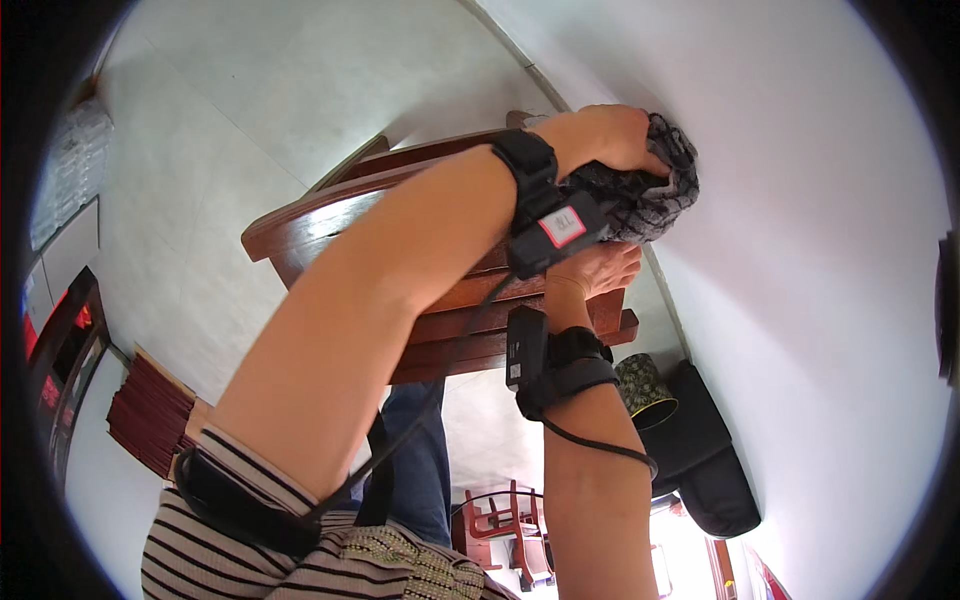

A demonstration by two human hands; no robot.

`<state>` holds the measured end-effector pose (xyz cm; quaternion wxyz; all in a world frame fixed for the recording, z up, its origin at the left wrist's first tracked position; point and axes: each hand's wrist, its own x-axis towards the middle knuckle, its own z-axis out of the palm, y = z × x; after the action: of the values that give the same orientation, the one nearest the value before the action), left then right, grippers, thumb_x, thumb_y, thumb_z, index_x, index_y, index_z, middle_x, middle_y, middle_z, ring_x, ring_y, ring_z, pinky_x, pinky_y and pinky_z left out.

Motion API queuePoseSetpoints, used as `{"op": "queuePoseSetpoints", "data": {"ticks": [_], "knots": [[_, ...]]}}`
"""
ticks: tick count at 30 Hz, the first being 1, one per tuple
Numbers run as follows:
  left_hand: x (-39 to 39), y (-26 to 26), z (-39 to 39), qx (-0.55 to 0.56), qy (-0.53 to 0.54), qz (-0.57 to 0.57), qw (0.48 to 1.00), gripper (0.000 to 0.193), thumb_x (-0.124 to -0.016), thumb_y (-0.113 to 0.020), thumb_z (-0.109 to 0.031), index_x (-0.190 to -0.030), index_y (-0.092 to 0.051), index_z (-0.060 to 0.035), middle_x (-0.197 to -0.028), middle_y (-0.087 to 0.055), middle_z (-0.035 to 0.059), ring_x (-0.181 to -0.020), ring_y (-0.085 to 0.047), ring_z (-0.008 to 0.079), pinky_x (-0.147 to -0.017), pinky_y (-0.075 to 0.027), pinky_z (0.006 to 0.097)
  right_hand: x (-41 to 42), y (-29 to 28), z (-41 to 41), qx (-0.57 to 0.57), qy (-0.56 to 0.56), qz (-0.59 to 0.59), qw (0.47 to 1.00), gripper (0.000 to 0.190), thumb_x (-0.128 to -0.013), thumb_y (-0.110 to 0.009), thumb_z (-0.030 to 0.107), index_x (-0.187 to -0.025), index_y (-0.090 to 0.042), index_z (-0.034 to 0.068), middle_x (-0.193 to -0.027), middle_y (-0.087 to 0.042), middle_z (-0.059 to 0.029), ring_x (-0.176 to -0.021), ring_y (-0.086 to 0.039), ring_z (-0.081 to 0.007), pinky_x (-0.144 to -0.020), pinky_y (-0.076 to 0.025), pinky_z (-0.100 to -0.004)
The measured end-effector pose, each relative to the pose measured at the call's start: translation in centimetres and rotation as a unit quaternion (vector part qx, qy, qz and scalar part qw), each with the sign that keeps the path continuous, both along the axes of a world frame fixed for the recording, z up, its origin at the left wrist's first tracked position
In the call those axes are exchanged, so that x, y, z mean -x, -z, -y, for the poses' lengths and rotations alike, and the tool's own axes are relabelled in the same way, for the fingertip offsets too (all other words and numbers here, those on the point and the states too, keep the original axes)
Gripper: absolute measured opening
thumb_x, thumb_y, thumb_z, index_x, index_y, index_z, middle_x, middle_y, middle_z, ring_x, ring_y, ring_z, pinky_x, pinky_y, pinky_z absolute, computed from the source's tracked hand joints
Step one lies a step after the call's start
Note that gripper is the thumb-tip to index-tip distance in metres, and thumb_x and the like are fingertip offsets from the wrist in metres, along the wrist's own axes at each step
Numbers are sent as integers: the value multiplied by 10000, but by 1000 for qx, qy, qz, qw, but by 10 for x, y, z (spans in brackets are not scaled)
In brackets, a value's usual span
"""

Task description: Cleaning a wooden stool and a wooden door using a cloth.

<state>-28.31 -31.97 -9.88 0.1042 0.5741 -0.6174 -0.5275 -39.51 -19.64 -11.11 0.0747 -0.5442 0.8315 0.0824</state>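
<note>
A dark grey and black patterned cloth (675, 202) is bunched near the white wall, above the right end of a slatted, red-brown wooden bench or chair (315, 225). My left hand (615, 139) grips the cloth's upper part, fingers curled into its folds. Just below the cloth is my right hand (604, 268), with its fingers bent; the cloth and the left wrist's device partly hide it, so its hold cannot be told. Both forearms wear black straps with small black devices and cables.
The white wall (810, 262) runs close along the right. Beneath the right forearm stand a patterned bin (643, 386) and a black padded case (712, 465). Red wooden chairs (514, 525) are farther off at the bottom. Cables hang from the forearm devices.
</note>
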Motion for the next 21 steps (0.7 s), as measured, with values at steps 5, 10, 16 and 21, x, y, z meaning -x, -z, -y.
{"op": "queuePoseSetpoints", "data": {"ticks": [5,10,16,21], "knots": [[-13,2,-18,5,-35,-5,999,565,-734,-506,-446,-1012,-439,42,-909,-546,225,-869,-517,362,-753,-406,394,-7,-1,0,86,-27,6,996,462,-618,-537,246,-965,-380,-14,-991,-405,-148,-958,-355,-305,-848,-251,-394],[-44,-2,-78,42,-104,11,994,423,-746,-531,-352,-991,-443,-19,-864,-545,214,-849,-507,376,-739,-401,414,1,-1,-1,76,-72,-34,994,469,-720,-499,346,-1041,-393,20,-994,-425,-131,-963,-369,-286,-850,-261,-380],[-144,-32,-186,-55,-123,130,982,450,-747,-526,-390,-1010,-462,-30,-873,-555,188,-856,-528,333,-731,-407,389,-5,-7,2,150,-64,5,987,416,-808,-384,377,-1078,-378,61,-1004,-452,-140,-950,-391,-292,-815,-270,-408],[-218,-35,-253,-119,-212,170,955,449,-771,-464,-424,-981,-502,-29,-836,-572,181,-819,-546,321,-722,-407,376,-18,-9,0,143,-57,10,988,427,-805,-380,387,-1074,-388,56,-980,-452,-151,-924,-399,-303,-802,-278,-408]]}}
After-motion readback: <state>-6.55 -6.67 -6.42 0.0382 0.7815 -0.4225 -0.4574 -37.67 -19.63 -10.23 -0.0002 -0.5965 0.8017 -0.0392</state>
